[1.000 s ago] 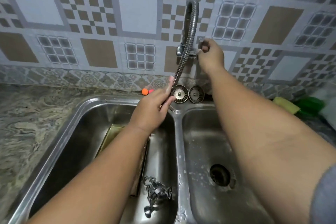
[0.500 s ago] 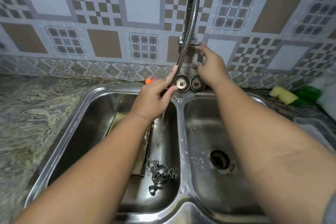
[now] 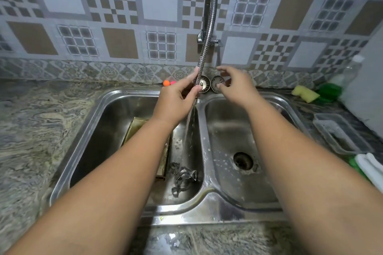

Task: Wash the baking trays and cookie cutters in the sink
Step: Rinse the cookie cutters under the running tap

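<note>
Left hand (image 3: 176, 99) gripping the ribbed steel tap hose (image 3: 205, 47), right hand (image 3: 234, 85) slack-fingered and empty above the sink (image 3: 207, 198); gold-toned baking tray (image 3: 134, 127), part hidden by the forearm, on the left basin floor, silvery cookie cutters (image 3: 183, 178) heaped just beside it.

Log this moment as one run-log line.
left hand: holds faucet hose | right hand: open | water: running into left basin | baking tray, cookie cutters: in left basin

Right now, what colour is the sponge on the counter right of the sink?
Yellow: the sponge shows best in the head view.
</note>
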